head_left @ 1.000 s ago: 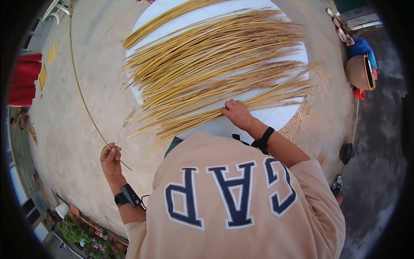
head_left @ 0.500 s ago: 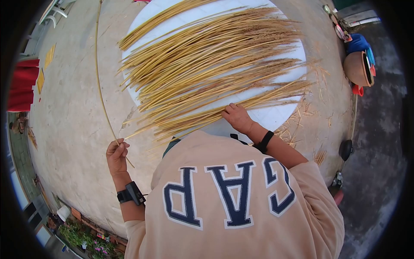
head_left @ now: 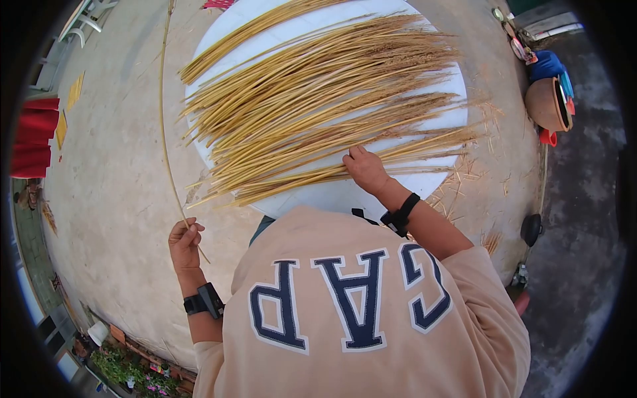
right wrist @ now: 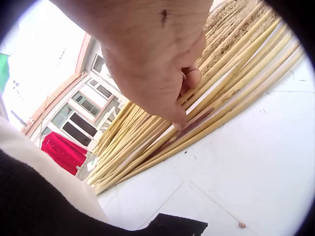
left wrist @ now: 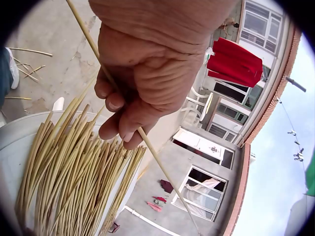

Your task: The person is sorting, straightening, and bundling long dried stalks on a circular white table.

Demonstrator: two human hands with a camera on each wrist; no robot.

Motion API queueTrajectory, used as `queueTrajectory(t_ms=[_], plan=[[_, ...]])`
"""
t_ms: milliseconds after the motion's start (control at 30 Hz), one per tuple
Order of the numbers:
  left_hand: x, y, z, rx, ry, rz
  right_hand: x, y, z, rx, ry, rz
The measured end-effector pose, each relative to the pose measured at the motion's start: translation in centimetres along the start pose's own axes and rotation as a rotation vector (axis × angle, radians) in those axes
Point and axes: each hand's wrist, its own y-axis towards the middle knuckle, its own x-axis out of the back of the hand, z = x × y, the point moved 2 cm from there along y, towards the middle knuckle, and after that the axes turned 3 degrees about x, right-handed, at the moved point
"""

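Hands both occupied. Left hand [head_left: 186, 240] drawn into a narrow pinch, thumb and fingers on one long stalk [head_left: 162, 99] near its lower end; the other end runs out of the head view. Right hand [head_left: 367, 171] has its fingers bent in among the near stalks [head_left: 298, 180], apparently nipping a few; exact number not clear.

Over the last second the left hand has swung inward, bringing its stalk closer to the counter [head_left: 413, 181], though apart from it, above the concrete floor [head_left: 119, 139]. Right hand stays at the near stalks. Likely reading: stalks picked through singly, this one already separated.

Counter round, white; main pile [head_left: 298, 79] fanned across it, feathery heads rightward. Straw scraps [head_left: 462, 182] by the right rim. Open yard: clay pot [head_left: 545, 106] right, red cloth [head_left: 33, 136] left, flowering plants [head_left: 116, 368] low left.
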Motion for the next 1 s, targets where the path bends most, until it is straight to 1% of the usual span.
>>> queueTrajectory(t_ms=[67,100,167,200,267,300,367,400,467,500,567,600,633,667,700,733,800,833,867,900,933,967,1000], plan=[[-0.4,0.1,-0.2,0.0,0.011,-0.008,-0.1,0.2,0.1,-0.025,0.111,0.151],[-0.7,0.1,-0.3,0.0,0.02,-0.017,0.0,0.3,-0.1,-0.022,0.111,0.151],[-1.0,0.3,-0.4,0.002,0.023,-0.016,1.8,1.7,-0.2,-0.107,0.226,0.153],[-1.2,0.3,-0.6,0.006,0.028,-0.011,2.2,2.4,-0.5,-0.103,0.231,0.154],[-1.4,0.3,-0.6,-0.002,0.045,-0.006,2.6,4.3,-2.0,-0.215,0.208,0.003],[-1.5,0.3,-0.7,-0.009,0.06,0.005,2.1,5.0,-2.6,-0.212,0.215,0.0],[-1.8,0.4,-0.9,-0.005,0.064,-0.008,0.7,6.1,-3.8,-0.211,0.133,-0.169],[-2.0,0.6,-1.0,0.001,0.061,-0.016,0.0,6.2,-4.0,-0.208,0.136,-0.172],[-2.7,0.5,-1.6,-0.017,0.088,-0.026,-1.0,6.4,-4.5,-0.225,0.09,-0.01],[-3.0,0.5,-2.0,-0.032,0.114,-0.034,-1.3,6.2,-4.7,-0.223,0.09,-0.01],[-3.7,0.5,-2.5,-0.067,0.173,-0.062,-0.8,6.0,-4.2,-0.135,0.106,-0.072],[-4.1,0.4,-2.9,-0.1,0.232,-0.087,-0.6,6.0,-4.1,-0.134,0.106,-0.072],[-4.4,0.3,-3.2,-0.1,0.23,-0.085,0.2,6.0,-3.7,-0.038,0.06,-0.145],[-4.9,0.2,-3.5,-0.142,0.3,-0.085,1.0,5.9,-3.4,0.055,0.011,-0.216],[-5.6,0.2,-3.9,-0.184,0.369,-0.079,1.5,5.8,-2.9,0.047,0.003,-0.213],[-6.6,0.3,-4.2,-0.183,0.365,-0.061,2.1,5.9,-2.0,0.105,-0.004,-0.213],[-8.8,0.3,-4.8,-0.311,0.489,-0.046,3.5,6.1,0.2,0.197,0.031,-0.217],[-9.5,0.4,-4.8,-0.306,0.531,0.031,4.2,6.3,1.6,0.231,0.079,-0.225],[-10.3,0.8,-4.6,-0.306,0.529,0.049,4.9,6.6,3.1,0.266,0.123,-0.237],[-11.3,1.1,-4.4,-0.392,0.636,0.132,5.6,6.9,4.3,0.304,0.17,-0.251],[-12.4,1.2,-4.2,-0.479,0.742,0.214,6.4,7.3,5.3,0.293,0.165,-0.252],[-13.6,0.9,-3.8,-0.422,0.706,0.246,7.4,7.6,6.2,0.344,0.176,-0.251],[-13.7,1.0,-3.6,-0.422,0.708,0.254,8.2,7.7,6.6,0.396,0.189,-0.25]])
